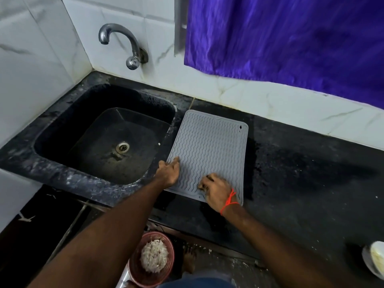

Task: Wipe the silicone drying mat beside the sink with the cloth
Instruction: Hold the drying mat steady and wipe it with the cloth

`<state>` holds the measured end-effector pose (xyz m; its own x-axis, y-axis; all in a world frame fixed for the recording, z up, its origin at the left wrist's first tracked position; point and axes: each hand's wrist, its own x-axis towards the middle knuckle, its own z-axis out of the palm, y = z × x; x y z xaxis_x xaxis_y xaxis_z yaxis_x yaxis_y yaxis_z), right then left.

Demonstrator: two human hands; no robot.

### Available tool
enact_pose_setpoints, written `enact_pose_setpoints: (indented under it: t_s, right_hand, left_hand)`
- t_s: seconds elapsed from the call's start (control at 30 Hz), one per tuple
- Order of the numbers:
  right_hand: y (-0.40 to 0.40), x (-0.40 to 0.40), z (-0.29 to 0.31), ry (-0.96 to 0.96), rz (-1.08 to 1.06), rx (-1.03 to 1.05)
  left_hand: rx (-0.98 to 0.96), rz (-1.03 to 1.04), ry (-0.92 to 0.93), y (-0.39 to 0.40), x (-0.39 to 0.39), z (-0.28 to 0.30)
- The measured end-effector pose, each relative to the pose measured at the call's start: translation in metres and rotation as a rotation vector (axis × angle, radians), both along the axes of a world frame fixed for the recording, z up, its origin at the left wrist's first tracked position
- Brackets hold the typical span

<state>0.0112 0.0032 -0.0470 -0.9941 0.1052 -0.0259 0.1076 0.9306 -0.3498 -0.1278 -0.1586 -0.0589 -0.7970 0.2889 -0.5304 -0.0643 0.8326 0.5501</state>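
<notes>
Black bench point(291, 173) by the sink point(104, 132): left hand point(168, 173) flat, pinning the mat point(207, 146); right hand point(216, 189) curled, cloth unseen, probably mid-wipe; next sweep upward.

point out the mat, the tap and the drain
mat point(209, 146), head view, middle of its ribbed surface
tap point(122, 36), head view, top of the curved spout
drain point(122, 146), head view, metal ring in the sink floor

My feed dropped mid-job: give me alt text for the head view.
Two hands rest on a grey ribbed silicone drying mat beside a black stone sink: the left hand presses its near-left edge, while the right hand, fingers curled, is at the near edge. No cloth is clearly visible.
</notes>
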Motion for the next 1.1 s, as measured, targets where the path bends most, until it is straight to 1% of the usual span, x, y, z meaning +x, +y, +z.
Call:
enact_pose_setpoints:
  t_s: [0.07,0.13,0.2,0.27,0.3,0.33,0.37,0.4,0.43,0.5,0.6,0.67,0.7,0.8,1.0,1.1]
  right_hand:
    - [-0.008,0.012,0.000,-0.023,0.023,-0.014]
    - [-0.009,0.015,0.001,-0.112,0.039,-0.074]
    - [0.001,0.007,0.006,-0.258,0.021,-0.218]
    - [0.021,-0.005,0.014,-0.340,-0.095,-0.461]
    - [0.032,-0.012,0.019,-0.319,-0.179,-0.582]
    - [0.043,-0.020,0.023,-0.257,-0.262,-0.672]
    - [0.053,-0.029,0.027,-0.178,-0.334,-0.731]
    - [0.062,-0.038,0.028,-0.104,-0.384,-0.734]
    - [0.070,-0.048,0.029,-0.048,-0.403,-0.670]
    - [0.081,-0.066,0.025,0.000,-0.375,-0.427]
    - [0.079,-0.070,0.013,-0.076,-0.222,-0.147]
    - [0.071,-0.060,0.001,-0.119,-0.152,0.003]
    - [0.067,-0.054,-0.003,-0.108,-0.152,0.041]
    - [0.057,-0.037,-0.007,-0.060,-0.119,0.070]
    - [0.034,0.005,-0.009,-0.091,-0.026,0.082]
    - [0.024,0.025,-0.007,-0.129,0.018,0.043]
  left_hand:
    - [-0.027,-0.012,0.019,0.001,0.002,0.001]
    - [-0.046,-0.024,0.026,0.002,0.005,0.003]
    - [-0.049,-0.032,0.029,0.002,0.007,0.005]
    - [-0.041,-0.032,0.072,0.002,0.006,0.010]
    - [-0.035,-0.035,0.112,0.004,0.005,0.013]
    - [-0.025,-0.042,0.157,0.006,0.003,0.016]
    - [-0.012,-0.057,0.198,0.010,0.002,0.019]
    - [0.005,-0.082,0.225,0.015,0.001,0.022]
    - [0.026,-0.111,0.230,0.021,0.001,0.023]
    - [0.058,-0.180,0.180,0.037,0.003,0.023]
    - [0.008,-0.277,0.105,0.052,0.010,0.015]
    - [-0.077,-0.322,0.117,0.056,0.014,0.009]
    - [-0.108,-0.330,0.126,0.056,0.015,0.006]
    - [-0.113,-0.321,0.128,0.056,0.015,0.001]
    - [-0.093,-0.308,0.129,0.058,0.013,-0.001]
    - [-0.083,-0.309,0.131,0.057,0.014,0.001]
